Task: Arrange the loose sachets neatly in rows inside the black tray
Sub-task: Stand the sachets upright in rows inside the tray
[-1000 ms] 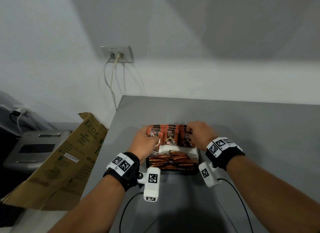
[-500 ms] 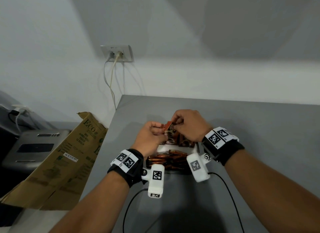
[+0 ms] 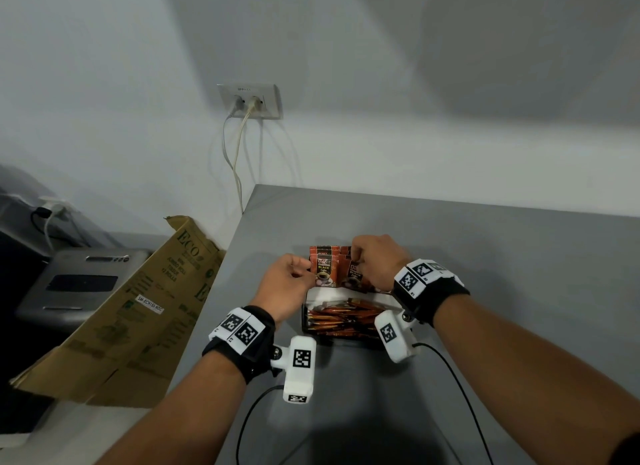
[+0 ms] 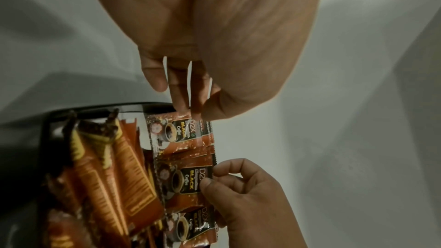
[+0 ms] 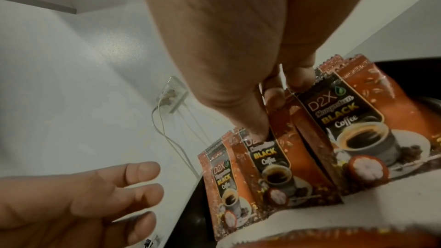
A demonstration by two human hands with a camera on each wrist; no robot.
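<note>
1. The surface (image 3: 485, 257) is grey and carries the tray (image 3: 304, 321), which sits under both our hands.
2. The tray is black and holds two lots. A row of sachets (image 3: 325, 269) stands upright at its far end, right at our fingertips. Long stick packs (image 3: 343, 321) lie piled nearer our wrists.
3. Our right hand (image 3: 375, 260) has its grip clamped on the top edge of a standing sachet, thumb in front, fingers behind.
4. Our left hand (image 3: 285, 286) is just left of the row. Its grip is apart, the fingers loosely bent, with their tips at the end sachet's edge.
5. We judge the sachets light, thin and crinkly, with slick foil that slides easily. They likely flop if let go, so the crimped top seam is the best hold.
6. The labels read "D2X", "BLACK" and "Coffee". A cup and a cut mangosteen are pictured below.
</note>
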